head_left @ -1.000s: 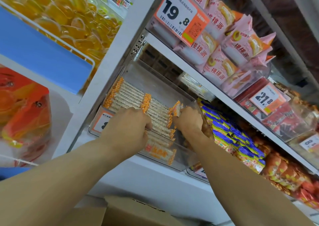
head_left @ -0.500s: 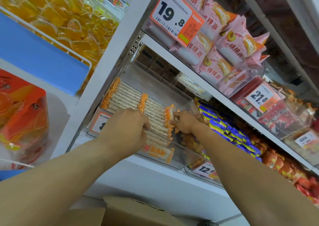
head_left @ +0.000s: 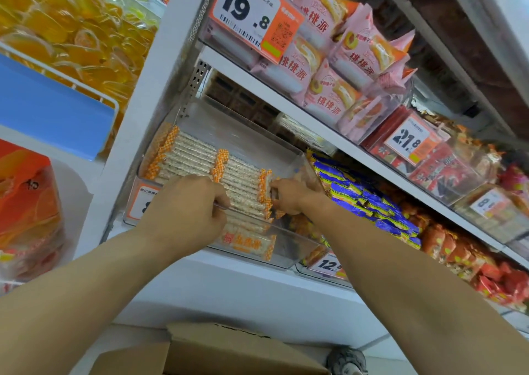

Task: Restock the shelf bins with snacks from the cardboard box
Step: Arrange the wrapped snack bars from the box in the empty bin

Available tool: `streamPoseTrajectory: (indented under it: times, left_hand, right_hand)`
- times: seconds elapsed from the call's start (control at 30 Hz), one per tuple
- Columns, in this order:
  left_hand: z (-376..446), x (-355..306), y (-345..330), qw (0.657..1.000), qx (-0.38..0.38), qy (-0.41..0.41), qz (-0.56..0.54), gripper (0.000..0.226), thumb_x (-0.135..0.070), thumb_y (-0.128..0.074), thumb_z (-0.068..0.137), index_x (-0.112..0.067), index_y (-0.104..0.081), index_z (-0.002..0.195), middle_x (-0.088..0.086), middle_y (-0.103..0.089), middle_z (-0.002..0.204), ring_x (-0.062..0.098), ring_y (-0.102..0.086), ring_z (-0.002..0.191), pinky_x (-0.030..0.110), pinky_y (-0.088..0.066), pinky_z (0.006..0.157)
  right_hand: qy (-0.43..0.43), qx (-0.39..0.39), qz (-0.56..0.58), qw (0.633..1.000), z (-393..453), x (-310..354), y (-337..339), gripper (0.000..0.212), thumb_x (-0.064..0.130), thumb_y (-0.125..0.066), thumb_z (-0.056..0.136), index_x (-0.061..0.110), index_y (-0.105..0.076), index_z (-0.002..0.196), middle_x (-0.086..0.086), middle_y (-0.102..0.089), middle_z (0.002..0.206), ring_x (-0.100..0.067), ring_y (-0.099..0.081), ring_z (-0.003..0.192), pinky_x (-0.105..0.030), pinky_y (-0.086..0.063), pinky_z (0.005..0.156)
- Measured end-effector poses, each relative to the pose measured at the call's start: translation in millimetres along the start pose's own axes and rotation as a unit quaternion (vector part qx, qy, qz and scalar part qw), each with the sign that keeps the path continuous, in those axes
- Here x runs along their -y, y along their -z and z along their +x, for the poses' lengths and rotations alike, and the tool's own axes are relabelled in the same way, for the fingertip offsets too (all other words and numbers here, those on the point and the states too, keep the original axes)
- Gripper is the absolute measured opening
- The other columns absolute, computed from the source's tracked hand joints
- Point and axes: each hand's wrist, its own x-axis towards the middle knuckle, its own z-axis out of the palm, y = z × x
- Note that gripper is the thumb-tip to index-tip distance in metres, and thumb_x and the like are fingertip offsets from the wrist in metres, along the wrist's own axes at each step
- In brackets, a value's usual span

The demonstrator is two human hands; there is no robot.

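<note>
Orange price tag (head_left: 255, 13) reading 19.8 — blue panel (head_left: 54, 108) left, behind white rail.

Both hands up at the clear bin (head_left: 289, 255) | left hand (head_left: 186, 205) curled over its front rim | right hand (head_left: 289, 195) pinching snack bars (head_left: 200, 159) at the row's end | cardboard box (head_left: 223, 351) below

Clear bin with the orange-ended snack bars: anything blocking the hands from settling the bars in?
Nothing visible. Left hand and right hand are already inside the clear bin, on the snack bars. The bin's back part is bare, and the shelf above sits clear of the hands.
</note>
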Motion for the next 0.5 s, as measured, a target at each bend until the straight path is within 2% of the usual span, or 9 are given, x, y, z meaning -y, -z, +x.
streamPoseTrajectory:
  times: [0.03, 0.1, 0.17, 0.23, 0.33, 0.4, 0.5]
  left_hand:
    - [0.1, -0.1, -0.1, 1.0, 0.001, 0.002, -0.001, 0.026, -0.014, -0.064, 0.084, -0.024, -0.079, 0.103, -0.005, -0.076, 0.105, 0.015, -0.068, 0.099, 0.027, -0.049, 0.09]
    - [0.7, -0.5, -0.5, 1.0, 0.003, 0.005, 0.001, 0.026, -0.014, -0.064, 0.084, -0.024, -0.079, 0.103, -0.006, -0.076, 0.105, 0.013, -0.067, 0.099, 0.025, -0.048, 0.089]
    - [1.3, 0.0, -1.6, 1.0, 0.005, 0.004, 0.004, 0.025, -0.015, -0.064, 0.085, -0.025, -0.078, 0.103, -0.007, -0.075, 0.104, 0.013, -0.067, 0.1, 0.027, -0.047, 0.092]
    - [1.4, 0.0, -3.3, 1.0, 0.007, 0.0, 0.012, 0.022, -0.018, -0.065, 0.086, -0.026, -0.077, 0.102, -0.008, -0.074, 0.102, 0.013, -0.066, 0.101, 0.031, -0.045, 0.098]
    - [2.1, 1.7, -4.5, 0.999, 0.021, -0.012, 0.033, 0.018, -0.026, -0.07, 0.084, -0.031, -0.072, 0.102, -0.013, -0.07, 0.096, 0.01, -0.064, 0.099, 0.03, -0.036, 0.098]
    - [1.4, 4.3, -4.3, 0.999, 0.035, -0.022, 0.028, 0.021, -0.029, -0.073, 0.082, -0.03, -0.072, 0.102, -0.014, -0.069, 0.096, 0.011, -0.063, 0.099, 0.032, -0.038, 0.099]
    - [1.2, 6.9, -4.3, 0.999, 0.001, -0.036, -0.001, 0.025, -0.024, -0.075, 0.081, -0.026, -0.073, 0.106, -0.009, -0.068, 0.102, 0.014, -0.058, 0.103, 0.034, -0.045, 0.096]
  right_hand:
    - [-0.002, 0.001, -0.002, 1.0, -0.3, 0.3, 0.6, 0.037, 0.009, -0.061, 0.093, 0.008, -0.055, 0.129, -0.012, -0.062, 0.116, -0.026, -0.055, 0.094, -0.035, -0.045, 0.073]
    - [-0.002, -0.001, 0.009, 1.0, -0.7, -0.7, 2.0, 0.046, 0.015, -0.065, 0.092, 0.009, -0.051, 0.135, -0.015, -0.059, 0.127, -0.034, -0.058, 0.112, -0.041, -0.051, 0.088]
    - [0.0, -0.016, 0.043, 0.999, -2.8, -2.6, 1.9, 0.073, 0.02, -0.074, 0.087, 0.013, -0.036, 0.149, -0.018, -0.048, 0.142, -0.037, -0.049, 0.13, -0.043, -0.045, 0.106]
    - [0.006, -0.016, 0.063, 0.998, -6.0, -2.5, 3.4, 0.085, 0.022, -0.079, 0.083, 0.017, -0.03, 0.153, -0.017, -0.043, 0.148, -0.036, -0.044, 0.134, -0.04, -0.041, 0.109]
    - [0.013, 0.011, 0.051, 0.999, -10.0, 1.4, 9.5, 0.079, 0.021, -0.072, 0.089, 0.017, -0.029, 0.156, -0.014, -0.037, 0.155, -0.033, -0.038, 0.14, -0.037, -0.036, 0.11]
    - [0.006, 0.007, 0.073, 0.997, -18.9, 2.2, 14.4, 0.076, 0.014, -0.066, 0.093, 0.019, -0.026, 0.157, -0.015, -0.036, 0.156, -0.034, -0.04, 0.139, -0.036, -0.039, 0.108]
    - [0.02, -0.079, 0.141, 0.987, -52.4, 1.5, 22.5, 0.056, 0.015, -0.059, 0.098, 0.022, -0.04, 0.15, -0.012, -0.056, 0.137, -0.025, -0.057, 0.119, -0.028, -0.045, 0.092]
